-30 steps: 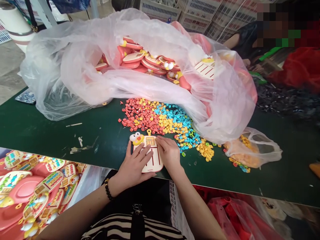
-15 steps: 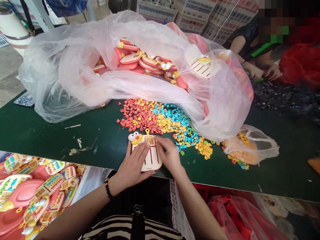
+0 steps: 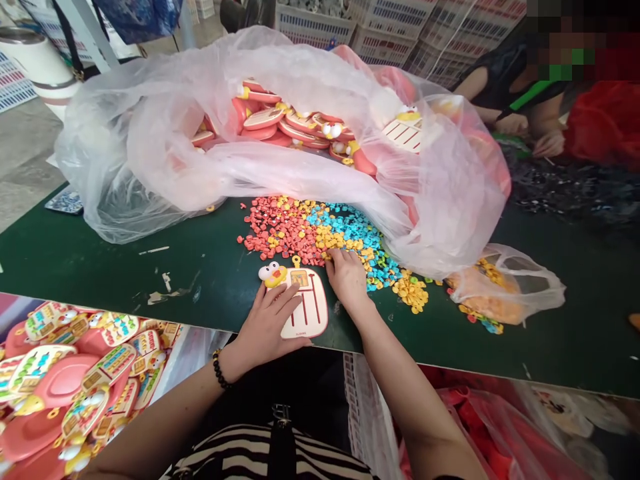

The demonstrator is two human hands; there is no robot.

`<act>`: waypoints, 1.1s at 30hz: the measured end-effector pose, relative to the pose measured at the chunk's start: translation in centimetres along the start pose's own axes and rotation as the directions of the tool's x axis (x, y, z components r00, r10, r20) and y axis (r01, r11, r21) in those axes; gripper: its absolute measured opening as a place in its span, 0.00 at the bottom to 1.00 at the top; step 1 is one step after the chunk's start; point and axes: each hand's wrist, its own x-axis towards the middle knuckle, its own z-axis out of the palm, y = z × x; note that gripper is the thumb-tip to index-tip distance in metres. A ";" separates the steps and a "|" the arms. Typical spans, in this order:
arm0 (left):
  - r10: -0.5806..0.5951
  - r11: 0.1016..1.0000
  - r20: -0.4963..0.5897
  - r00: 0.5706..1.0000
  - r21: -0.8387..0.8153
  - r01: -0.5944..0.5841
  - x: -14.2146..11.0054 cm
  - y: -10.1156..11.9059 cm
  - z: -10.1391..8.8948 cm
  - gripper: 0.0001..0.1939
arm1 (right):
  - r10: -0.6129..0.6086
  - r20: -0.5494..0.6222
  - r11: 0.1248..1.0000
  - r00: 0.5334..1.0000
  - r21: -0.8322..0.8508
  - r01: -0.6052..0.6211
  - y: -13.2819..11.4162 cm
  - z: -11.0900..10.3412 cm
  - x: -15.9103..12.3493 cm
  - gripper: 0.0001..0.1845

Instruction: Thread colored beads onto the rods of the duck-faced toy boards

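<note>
Board (image 3: 305, 305) under the left hand (image 3: 267, 319), fingers spread flat, near edge of the green table (image 3: 125, 280)
Right hand (image 3: 347, 280), fingers together, touches the bead pile (image 3: 320, 233), pinch unclear; a careless nudge could slide the board off or scatter beads.

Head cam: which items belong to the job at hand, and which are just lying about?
In hand: left hand on cream board with a duck head; right hand at red, yellow and blue plastic pieces.
Lying about: clear plastic bag of boards; stacked boards; plastic crates; white drum.
</note>
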 end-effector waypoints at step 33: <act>-0.015 1.000 -0.029 0.999 0.002 0.015 -0.1 0.0 0.5 0.42 | -0.045 -0.041 0.899 0.998 0.434 0.058 -3.7 -1.9 -2.7 0.13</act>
